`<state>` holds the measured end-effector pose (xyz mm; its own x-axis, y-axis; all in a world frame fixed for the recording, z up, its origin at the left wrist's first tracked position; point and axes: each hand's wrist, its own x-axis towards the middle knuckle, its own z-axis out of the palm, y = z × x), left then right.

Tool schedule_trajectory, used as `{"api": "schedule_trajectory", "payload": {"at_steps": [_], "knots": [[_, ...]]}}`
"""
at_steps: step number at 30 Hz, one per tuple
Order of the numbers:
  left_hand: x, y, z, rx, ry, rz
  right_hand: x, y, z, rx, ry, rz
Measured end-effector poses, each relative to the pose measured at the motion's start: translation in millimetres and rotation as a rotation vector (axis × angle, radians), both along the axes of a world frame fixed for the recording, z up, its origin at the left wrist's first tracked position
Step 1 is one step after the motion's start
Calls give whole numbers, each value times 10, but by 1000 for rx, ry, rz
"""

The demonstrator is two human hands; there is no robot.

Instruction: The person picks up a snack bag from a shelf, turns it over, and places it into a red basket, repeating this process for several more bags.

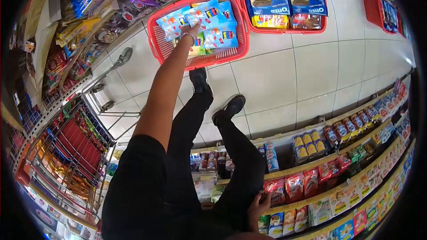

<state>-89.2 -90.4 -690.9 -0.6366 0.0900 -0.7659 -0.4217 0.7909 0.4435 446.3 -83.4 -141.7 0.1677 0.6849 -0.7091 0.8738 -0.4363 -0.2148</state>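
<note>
My left hand (191, 30), with a band round its wrist, reaches into a red plastic basket (153, 40) on the floor. Its fingers are closed on a light blue snack packet (207, 14). Other light blue packets (222, 38) lie around and under it, and a green and yellow packet (197, 46) shows beneath the hand. Beside my right thigh, my right hand (260, 204) hangs loosely curled near the red pouches on the low shelf. Nothing shows in its fingers.
A second red basket (284, 31) holds Oreo packs and other wafers. A metal cart (71, 151) stands at the left, beside snack shelves (104, 13). Shelves of tins and pouches (307, 182) run along the lower right. Tiled floor (275, 75) lies between.
</note>
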Motion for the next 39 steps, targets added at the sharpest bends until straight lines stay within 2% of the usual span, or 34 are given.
{"api": "schedule_trajectory", "payload": {"at_steps": [2,4,5,6,7,8,10,11,12,14,15,16,17,18,19,21,22,25,26,27,28,29,30,32,33,35,36,39], "knots": [[28,27,73,38,12,69,28,45,-71,8,7,5],[193,108,586,168,-43,388,-60,120,1,85,70,42],[251,150,1016,258,-97,532,3,135,33,122,95,45],[242,-243,628,202,276,-272,105,128,23,89,78,129],[218,-176,764,393,-210,365,135,181,-16,62,65,220],[322,-296,1011,511,-408,417,74,258,23,95,121,230],[608,-322,2151,524,-448,585,105,317,39,153,188,278],[735,-460,2393,610,-356,365,105,388,-32,169,216,323],[914,-466,2874,560,-391,453,104,464,-60,139,176,384],[1277,-692,3019,911,-635,503,260,535,-239,105,144,458],[1436,-610,3734,1125,-782,510,312,560,-347,93,160,467],[1604,-609,4046,1241,-669,330,241,608,-278,139,207,468],[1792,-726,3863,1003,-770,424,132,677,-185,24,299,473],[1933,-682,4496,1023,-810,475,-8,753,-105,-95,386,486],[2073,-686,4990,963,-772,462,-208,817,47,-63,415,495],[2331,-809,5395,992,-801,294,-649,1005,400,-343,660,109],[2425,-847,5554,949,-787,262,-843,1155,600,-442,738,67],[2477,-831,6048,924,-732,142,-1384,1435,1079,-522,921,93],[2442,-800,6186,913,-678,48,-1559,1518,1207,-513,932,119],[2344,-758,6353,928,-662,52,-1707,1560,1316,-491,944,345],[2211,-719,6597,883,-532,-105,-1814,1563,1415,-469,940,563],[2155,-726,6782,832,-411,-254,-1911,1572,1518,-399,979,625],[2038,-690,6729,926,-326,-303,-2034,1578,1632,-330,1016,683],[1855,-637,6712,1026,-258,-344,-2250,1541,1861,-232,1043,670],[1706,-609,6852,961,-241,-325,-2346,1496,2032,-181,1093,659],[1329,-564,7104,825,-191,-301,-2483,1539,2058,-248,1103,578],[1161,-565,7158,637,-40,-464,-2529,1488,2133,-240,1105,578],[972,-579,7374,790,127,-421,-2839,1455,2357,-103,1240,564]]}}
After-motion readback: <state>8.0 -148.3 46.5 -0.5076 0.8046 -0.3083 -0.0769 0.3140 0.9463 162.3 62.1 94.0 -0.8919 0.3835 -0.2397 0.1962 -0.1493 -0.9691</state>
